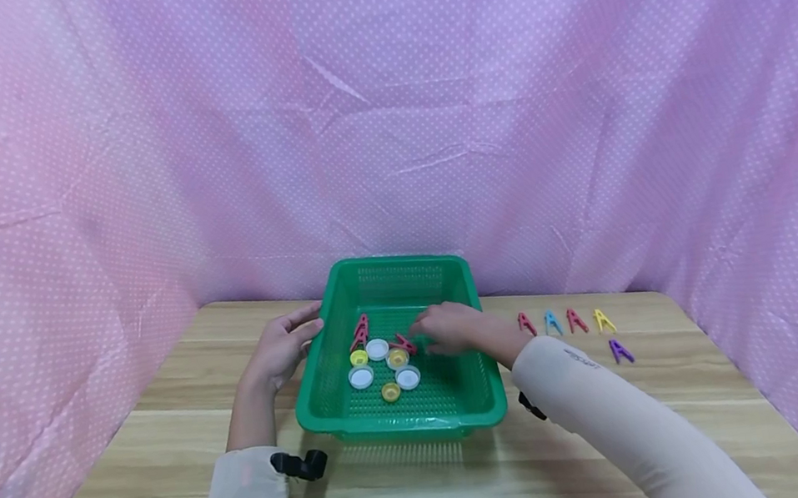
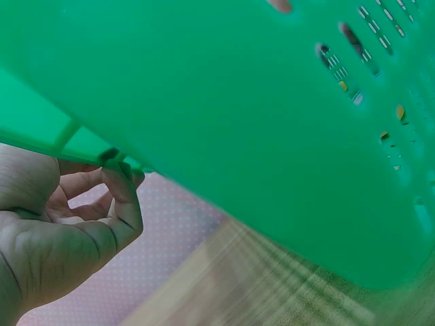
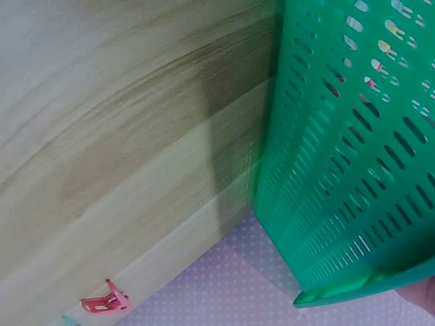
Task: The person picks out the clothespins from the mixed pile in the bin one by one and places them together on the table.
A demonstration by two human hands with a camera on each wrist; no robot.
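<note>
Gripping lower-centre basket with left fingers; cannot tell about right fingers (blurred); could scatter caps by brushing.

The background is being filled by a polka-dot cloth, small white dots being spread over its pink and lilac folds. Its surface is being crossed by creases, and a paler pink is being shown at the left. A light wood-grain worktop is being bordered by this cloth at the back and both sides. Long streaks of grain are being displayed along the wood, and a soft shadow is being cast across it in the right wrist view.
</note>
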